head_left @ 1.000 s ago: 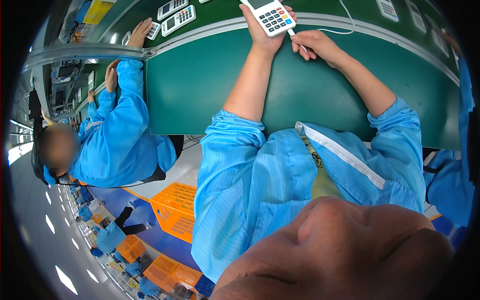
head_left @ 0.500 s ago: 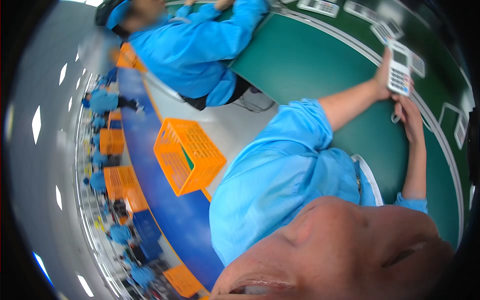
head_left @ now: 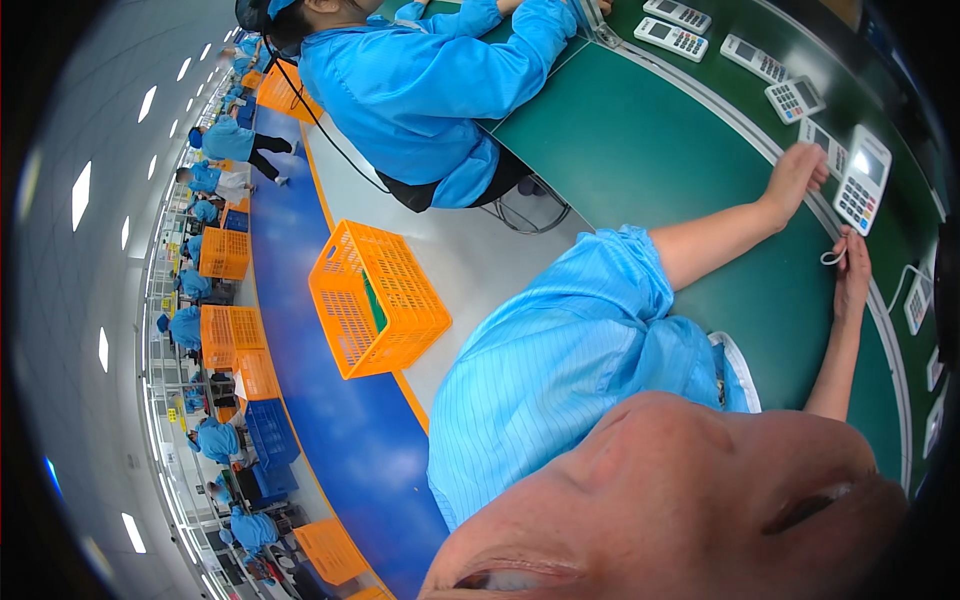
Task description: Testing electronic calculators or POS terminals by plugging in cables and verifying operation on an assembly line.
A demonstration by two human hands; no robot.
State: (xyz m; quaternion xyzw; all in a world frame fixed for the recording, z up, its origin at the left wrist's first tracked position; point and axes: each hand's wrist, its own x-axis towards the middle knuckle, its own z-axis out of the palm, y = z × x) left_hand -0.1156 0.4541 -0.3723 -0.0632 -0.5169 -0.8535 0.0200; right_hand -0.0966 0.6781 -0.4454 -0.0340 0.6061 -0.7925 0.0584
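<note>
My right hand pinches the lower end of a white payment terminal with a small screen and keypad, held tilted above the dark green line. A short loop of white cord hangs by these fingers. Just left of the terminal, my left hand is off it, with its fingers stretched out and nothing visible in them. Another terminal lies right beyond the left fingertips, partly covered by them. More terminals lie further along, one turned askew.
A metal rail divides the green tabletop from the line. Another terminal with a cord lies at the right. At the upper left a co-worker in blue sits at the same table. An orange crate stands behind on the floor.
My left hand has let go of the terminal. The terminal has moved right, into my right hand's hold, and the view has grown sharper.
</note>
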